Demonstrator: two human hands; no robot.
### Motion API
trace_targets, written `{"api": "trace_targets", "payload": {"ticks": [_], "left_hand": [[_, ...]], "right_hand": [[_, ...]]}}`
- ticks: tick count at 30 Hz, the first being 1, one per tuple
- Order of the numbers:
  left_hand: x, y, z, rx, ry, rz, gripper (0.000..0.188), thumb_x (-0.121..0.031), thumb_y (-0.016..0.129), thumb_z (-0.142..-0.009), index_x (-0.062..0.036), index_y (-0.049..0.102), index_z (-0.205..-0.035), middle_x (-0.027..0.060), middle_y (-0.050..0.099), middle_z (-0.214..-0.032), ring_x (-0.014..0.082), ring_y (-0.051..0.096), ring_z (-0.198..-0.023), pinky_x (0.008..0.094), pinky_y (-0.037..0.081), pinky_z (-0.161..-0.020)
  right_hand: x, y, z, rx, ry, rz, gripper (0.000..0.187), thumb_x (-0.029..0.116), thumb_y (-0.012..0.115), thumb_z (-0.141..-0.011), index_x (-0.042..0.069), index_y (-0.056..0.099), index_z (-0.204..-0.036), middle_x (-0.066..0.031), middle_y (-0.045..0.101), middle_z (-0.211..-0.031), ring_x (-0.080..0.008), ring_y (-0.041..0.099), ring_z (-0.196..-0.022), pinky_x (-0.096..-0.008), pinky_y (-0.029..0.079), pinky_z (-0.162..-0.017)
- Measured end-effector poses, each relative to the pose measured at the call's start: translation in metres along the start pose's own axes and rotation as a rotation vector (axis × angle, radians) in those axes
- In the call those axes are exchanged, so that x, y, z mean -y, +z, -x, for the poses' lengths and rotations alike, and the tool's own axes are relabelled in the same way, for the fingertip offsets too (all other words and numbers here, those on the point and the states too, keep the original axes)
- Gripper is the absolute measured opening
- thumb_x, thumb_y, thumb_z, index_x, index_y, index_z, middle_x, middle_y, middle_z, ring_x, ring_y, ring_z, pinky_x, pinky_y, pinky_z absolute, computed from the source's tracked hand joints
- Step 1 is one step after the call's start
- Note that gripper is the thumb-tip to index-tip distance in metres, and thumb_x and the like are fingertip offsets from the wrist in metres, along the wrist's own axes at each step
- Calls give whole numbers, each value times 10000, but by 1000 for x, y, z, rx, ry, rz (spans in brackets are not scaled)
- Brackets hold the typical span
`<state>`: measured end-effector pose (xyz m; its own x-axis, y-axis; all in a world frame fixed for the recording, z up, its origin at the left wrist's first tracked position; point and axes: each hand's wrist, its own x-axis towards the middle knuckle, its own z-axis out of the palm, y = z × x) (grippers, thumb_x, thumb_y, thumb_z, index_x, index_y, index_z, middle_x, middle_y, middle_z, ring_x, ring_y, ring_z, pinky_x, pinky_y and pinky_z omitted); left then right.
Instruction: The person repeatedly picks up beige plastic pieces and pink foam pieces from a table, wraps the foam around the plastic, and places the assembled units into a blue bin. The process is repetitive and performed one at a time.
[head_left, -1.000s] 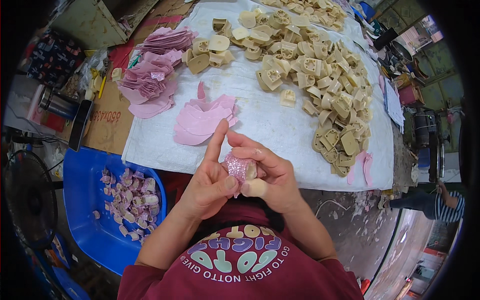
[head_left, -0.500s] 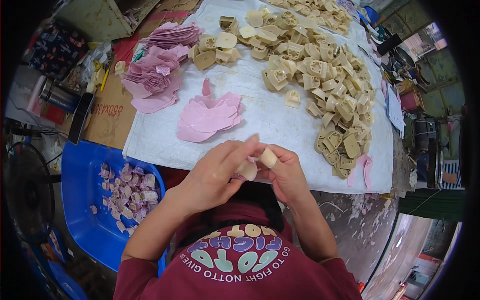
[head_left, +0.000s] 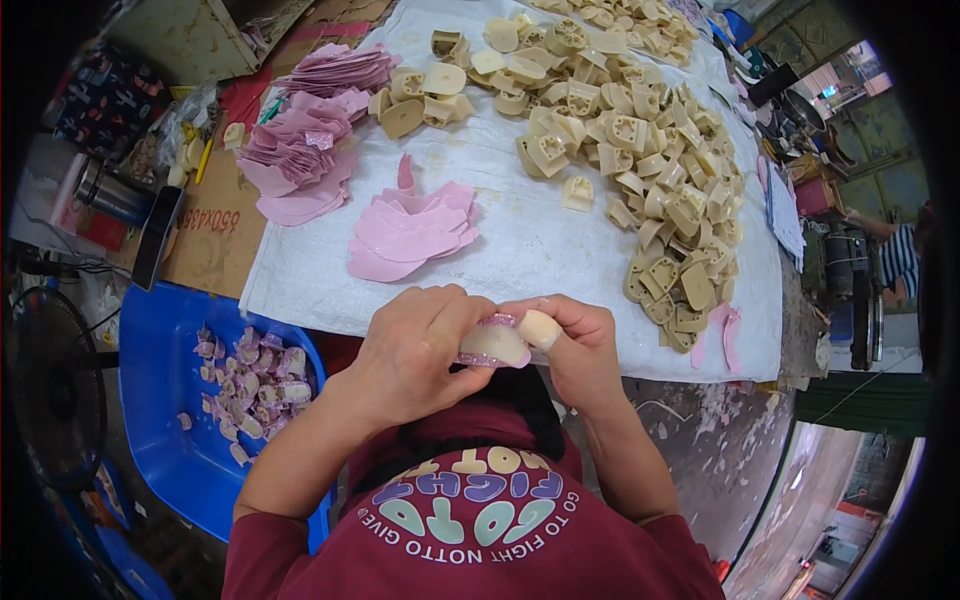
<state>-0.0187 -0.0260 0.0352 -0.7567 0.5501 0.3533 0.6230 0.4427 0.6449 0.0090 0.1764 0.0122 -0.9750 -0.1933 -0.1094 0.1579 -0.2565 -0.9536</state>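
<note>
My left hand [head_left: 415,350] grips a cream plastic shoe heel [head_left: 495,345] with glittery pink material wrapped along its edges. On the other side of the heel is my right hand [head_left: 585,350], fingers curled in and pinching the rim of the pink covering. A tan cover [head_left: 540,330] sits over the right thumb. The heel is held just off the table's near edge, in front of my body. Just beyond my hands lies a fanned stack of pink cut pieces [head_left: 410,235]. My fingers hide part of the heel's far side.
Bare cream heels [head_left: 680,180] heap across the right and back of the white sheet [head_left: 330,270]. More pink pieces [head_left: 300,160] are stacked back left. A blue tub [head_left: 150,370] at lower left contains pink-covered heels [head_left: 260,380]. A fan [head_left: 55,390] stands left; a person's striped sleeve [head_left: 900,260] shows far right.
My right fingers have come down from above the heel onto its pink edge. The heel has turned, showing more of its cream face. A person's arm has appeared at far right.
</note>
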Motion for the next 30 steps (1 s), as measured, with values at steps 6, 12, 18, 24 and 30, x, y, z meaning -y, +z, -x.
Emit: {"api": "trace_targets", "payload": {"ticks": [6, 12, 18, 24, 30], "left_hand": [[-3, 19, 0, -133, -137, 86, 419, -163, 785, -633, -59, 581, -983, 107, 619, -724, 299, 626, -652, 404, 483, -579], [-8, 31, -4, -198, -158, 13, 445, -125, 821, -641, -10, 572, -991, 81, 633, -746, 171, 616, -553, 276, 483, -486], [-14, 38, -9, -282, -275, 125, 424, -137, 809, -678, -15, 540, -982, 68, 614, -662, 107, 585, -511, 254, 462, -468], [-10, 46, -8, -253, -388, 150, 415, -139, 800, -698, -17, 531, -990, 79, 626, -700, 108, 599, -541, 256, 471, -481], [-11, 43, -6, -208, -343, 126, 413, -127, 792, -703, -16, 525, -997, 59, 629, -716, 82, 572, -544, 248, 454, -480]], "right_hand": [[12, 3, -6, 1, -26, 37, 207, 79, 562, -951, -43, 662, -1085, -75, 697, -985, -119, 637, -893, -270, 521, -799], [12, 18, -4, -144, -212, 251, 241, 125, 543, -973, -36, 653, -1114, -69, 692, -972, -111, 629, -863, -264, 514, -787], [0, 9, -9, -115, -40, -128, 255, 142, 503, -991, -33, 633, -1124, -65, 678, -998, -106, 621, -868, -250, 507, -779], [2, 12, -14, -144, 29, 45, 272, 136, 466, -1000, -25, 623, -1154, -61, 669, -984, -106, 615, -856, -243, 497, -791], [-4, 15, -10, -198, -162, 251, 297, 77, 439, -981, -26, 604, -1205, -64, 656, -1060, -110, 593, -950, -266, 464, -883]]}}
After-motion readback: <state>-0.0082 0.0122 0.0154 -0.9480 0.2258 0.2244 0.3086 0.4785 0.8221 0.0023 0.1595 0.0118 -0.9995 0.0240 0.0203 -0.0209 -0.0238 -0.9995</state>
